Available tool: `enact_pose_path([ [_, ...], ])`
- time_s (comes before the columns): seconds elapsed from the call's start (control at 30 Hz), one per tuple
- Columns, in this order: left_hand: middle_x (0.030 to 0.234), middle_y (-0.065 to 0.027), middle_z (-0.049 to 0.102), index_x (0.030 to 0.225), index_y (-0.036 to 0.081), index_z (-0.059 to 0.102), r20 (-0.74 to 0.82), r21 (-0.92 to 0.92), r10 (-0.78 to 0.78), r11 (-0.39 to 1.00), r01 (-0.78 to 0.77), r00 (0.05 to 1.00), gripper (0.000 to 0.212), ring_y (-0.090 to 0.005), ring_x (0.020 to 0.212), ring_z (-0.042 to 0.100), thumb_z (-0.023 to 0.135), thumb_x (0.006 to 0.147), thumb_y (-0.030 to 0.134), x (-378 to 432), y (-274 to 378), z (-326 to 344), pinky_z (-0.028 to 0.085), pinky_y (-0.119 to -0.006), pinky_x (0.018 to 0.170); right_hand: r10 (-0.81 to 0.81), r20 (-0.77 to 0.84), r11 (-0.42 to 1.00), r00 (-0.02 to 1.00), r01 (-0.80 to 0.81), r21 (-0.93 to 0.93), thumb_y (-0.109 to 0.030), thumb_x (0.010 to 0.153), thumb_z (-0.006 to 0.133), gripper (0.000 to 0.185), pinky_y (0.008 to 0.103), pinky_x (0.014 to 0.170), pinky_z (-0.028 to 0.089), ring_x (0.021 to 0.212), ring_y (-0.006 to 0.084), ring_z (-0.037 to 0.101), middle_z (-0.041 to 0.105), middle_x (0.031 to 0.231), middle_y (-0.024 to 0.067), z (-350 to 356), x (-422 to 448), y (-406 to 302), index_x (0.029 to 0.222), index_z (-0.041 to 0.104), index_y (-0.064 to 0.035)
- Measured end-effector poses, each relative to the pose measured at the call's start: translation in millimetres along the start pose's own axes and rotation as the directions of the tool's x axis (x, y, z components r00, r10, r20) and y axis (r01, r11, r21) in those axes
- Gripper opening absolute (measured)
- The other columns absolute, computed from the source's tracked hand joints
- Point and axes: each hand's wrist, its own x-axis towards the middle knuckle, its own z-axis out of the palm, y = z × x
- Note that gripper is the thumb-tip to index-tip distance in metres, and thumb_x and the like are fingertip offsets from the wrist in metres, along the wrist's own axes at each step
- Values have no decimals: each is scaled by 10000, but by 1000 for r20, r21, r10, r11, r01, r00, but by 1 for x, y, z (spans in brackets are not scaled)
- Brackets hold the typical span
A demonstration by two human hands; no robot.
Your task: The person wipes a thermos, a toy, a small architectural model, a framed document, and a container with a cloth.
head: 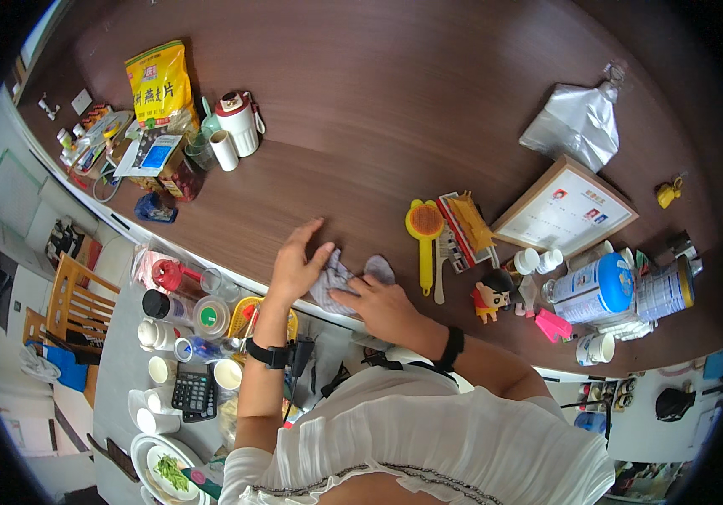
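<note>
A crumpled grey cloth (pixel 334 285) lies near the front edge of the brown wooden surface (pixel 336 170). My left hand (pixel 300 265) is at the cloth's left side, its fingers apart and its thumb by the cloth's upper edge. My right hand (pixel 382 306) rests with spread fingers on the cloth's right part. A small grey fabric piece (pixel 379 269) lies just beyond the right hand; whether it joins the cloth I cannot tell. To the right are a yellow pet brush (pixel 425 237), a pale comb (pixel 441 265) and a cartoon figurine (pixel 492 295).
At left stand a yellow oat bag (pixel 162 85), a white tumbler (pixel 239 126) and a blue item (pixel 156 208). At right are a framed board (pixel 566 208), a plastic bag (pixel 573 123) and a blue-lidded container (pixel 595 287). A lower grey table holds cups and a calculator (pixel 195 390).
</note>
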Motion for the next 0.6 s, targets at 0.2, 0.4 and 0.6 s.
enact_pose_path([
  [0.2,1225,-216,607,1269,3,576,142,18,37,999,-40,989,485,-364,1142,587,700,866,242,-4,28,28,465,-399,974,76,50,997,996,-76,-2,-91,732,665,520,407,770,535,1009,285,595,606,1068,62,-30,-52,6,1235,634,-218],
  [0.4,1142,-193,634,1243,23,592,255,56,-36,998,22,966,523,-302,964,667,721,850,344,-6,37,60,534,-384,812,329,222,863,918,-388,325,-143,822,680,419,372,855,498,1008,259,624,640,1086,97,-105,-89,21,1237,629,-177],
  [0.6,728,-125,696,904,69,722,299,436,-173,900,27,939,625,-322,761,691,538,852,663,20,84,112,529,-423,675,616,-54,505,786,-341,793,-197,898,681,447,287,825,495,929,156,621,663,1079,98,-124,-132,48,1275,558,9],
])
